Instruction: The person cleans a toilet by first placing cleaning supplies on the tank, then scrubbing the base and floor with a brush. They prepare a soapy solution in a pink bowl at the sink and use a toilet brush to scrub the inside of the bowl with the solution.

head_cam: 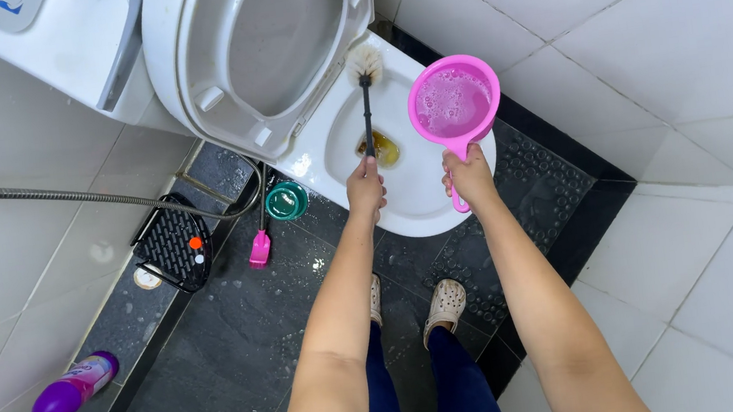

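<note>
Pink scoop (453, 100) full of soapy water, clamped in right hand (471, 176) over toilet bowl (427, 203). Brush (366, 94) gripped tight in left hand (365, 187), bristles on rim. Could tip and splash wet floor (241, 324), making it slippery
</note>
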